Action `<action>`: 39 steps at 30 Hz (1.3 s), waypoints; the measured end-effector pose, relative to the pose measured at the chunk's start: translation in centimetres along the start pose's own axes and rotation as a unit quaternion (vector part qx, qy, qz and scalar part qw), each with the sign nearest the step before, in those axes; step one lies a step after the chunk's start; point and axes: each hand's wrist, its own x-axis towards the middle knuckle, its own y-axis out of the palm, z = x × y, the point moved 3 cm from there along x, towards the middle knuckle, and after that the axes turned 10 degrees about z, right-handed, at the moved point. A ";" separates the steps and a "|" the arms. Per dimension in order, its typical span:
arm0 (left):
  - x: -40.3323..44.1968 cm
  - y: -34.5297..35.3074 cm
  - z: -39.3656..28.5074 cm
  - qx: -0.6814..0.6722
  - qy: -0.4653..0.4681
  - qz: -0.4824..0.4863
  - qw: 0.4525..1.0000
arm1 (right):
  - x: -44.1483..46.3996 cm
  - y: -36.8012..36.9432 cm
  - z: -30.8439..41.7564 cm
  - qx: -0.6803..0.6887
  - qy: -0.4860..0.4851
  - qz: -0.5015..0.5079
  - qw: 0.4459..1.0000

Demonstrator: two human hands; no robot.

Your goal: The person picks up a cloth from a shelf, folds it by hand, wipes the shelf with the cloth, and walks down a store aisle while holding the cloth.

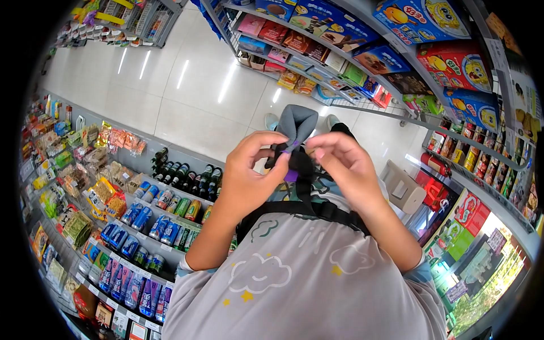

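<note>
A grey folded fabric piece (299, 122) with a purple patch near its lower end stands out in front of my waist. My left hand (255, 167) pinches its lower end between thumb and fingers. Close by on the other side, my right hand (344, 164) has thumb and forefinger drawn together at the fabric's edge; what lies between them is too small to make out. Below the hands hang a black strap (306, 184) and a small purple piece (290, 175). A black waist belt (328, 211) crosses my grey shirt with cloud prints.
On the left stands a shelf with drink cans (130, 246), dark bottles (187, 177) and snack packets (105, 198). Boxed biscuits (334, 25) fill the upper right shelf. A beige plastic object (405, 187) and red fire extinguisher (435, 164) stand at right. Tiled floor (187, 113) lies ahead.
</note>
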 end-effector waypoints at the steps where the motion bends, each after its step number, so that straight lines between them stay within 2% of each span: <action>1: 0.0 -0.4 0.0 -0.014 0.017 0.007 1.000 | 0.1 -0.5 -0.4 -0.016 -0.039 -0.042 0.998; 2: -0.1 -0.8 0.0 -0.028 0.034 0.012 0.999 | 0.1 -0.9 -0.5 -0.032 -0.077 -0.084 0.993; 4: -0.3 -1.4 0.0 -0.020 0.022 0.023 0.999 | 0.1 -1.1 0.1 -0.086 -0.083 -0.097 0.988; 6: -0.2 -1.8 -0.3 -0.039 0.063 0.015 0.997 | -0.3 -0.9 1.2 -0.250 -0.146 -0.130 0.948; 7: -0.2 -2.0 -0.3 -0.039 0.064 0.015 0.997 | -0.5 -0.8 1.6 -0.250 -0.146 -0.130 0.948; 9: -0.3 -2.2 -0.6 0.005 0.099 0.039 0.994 | -1.1 0.2 2.8 -0.436 -0.211 -0.038 0.874; 13: -0.3 -2.3 -1.6 0.031 0.102 0.065 0.992 | -1.2 1.2 3.1 -0.480 -0.166 0.001 0.861; 15: -0.2 -2.1 -2.3 0.101 0.155 0.110 0.977 | -1.0 1.3 2.8 -0.502 -0.162 0.000 0.849; 17: -0.3 -2.1 -2.4 0.107 0.155 0.113 0.976 | -0.9 1.2 2.8 -0.524 -0.157 -0.001 0.837; 19: -0.6 -2.5 -2.5 0.114 0.156 0.116 0.974 | -0.9 1.3 3.1 -0.545 -0.152 0.051 0.823; 20: -1.0 -3.4 -2.5 0.125 0.156 0.099 0.975 | -0.9 0.5 2.2 -0.545 -0.152 0.050 0.823; 22: -1.4 -3.7 -2.4 0.134 0.157 0.087 0.975 | -0.8 -1.7 -0.1 -0.594 -0.029 -0.028 0.803; 23: -1.4 -3.4 -2.1 0.145 0.144 0.077 0.976 | -1.1 -1.6 0.5 -0.632 -0.040 -0.030 0.773; 24: -1.4 -3.3 -1.8 0.156 0.131 0.070 0.977 | -1.1 -1.8 0.5 -0.632 -0.041 -0.031 0.773; 26: -1.4 -3.3 -1.5 0.140 0.110 0.073 0.981 | -1.2 -1.8 0.4 -0.534 -0.090 0.043 0.840; 27: -1.2 -3.3 -1.2 0.065 0.071 0.051 0.994 | -1.3 -1.7 0.7 -0.535 -0.089 0.045 0.839; 28: -1.0 -3.5 -0.9 -0.010 0.032 0.028 0.999 | -1.2 -1.3 1.2 -0.450 -0.081 0.067 0.887; 29: -0.8 -3.9 -0.6 -0.028 0.011 0.047 0.998 | -1.2 -0.9 1.3 -0.358 -0.072 0.089 0.927; 30: -0.5 -4.0 -0.5 -0.026 0.010 0.045 0.999 | -1.2 -0.8 1.0 -0.357 -0.073 0.091 0.927; 31: -0.2 -4.1 -0.3 -0.069 -0.003 0.044 0.997 | -1.2 -1.0 0.6 -0.300 -0.098 0.048 0.948; 33: 0.4 -4.1 0.6 -0.149 -0.010 0.046 0.988 | -1.0 -1.3 -0.2 -0.130 -0.149 -0.017 0.980; 34: 0.6 -3.8 0.5 -0.149 -0.008 0.049 0.988 | -1.0 -0.9 0.3 -0.132 -0.151 -0.020 0.979; 36: 0.8 -2.8 0.9 -0.337 -0.098 0.034 0.936 | -0.9 -0.7 1.3 0.096 -0.115 -0.038 0.988; 37: 1.1 -2.3 0.9 -0.336 -0.096 0.038 0.936 | -0.8 -1.0 0.9 0.111 -0.096 -0.044 0.988; 39: 1.5 -1.1 1.6 -0.439 -0.164 0.027 0.883 | -0.7 -1.2 0.3 0.155 -0.076 -0.063 0.983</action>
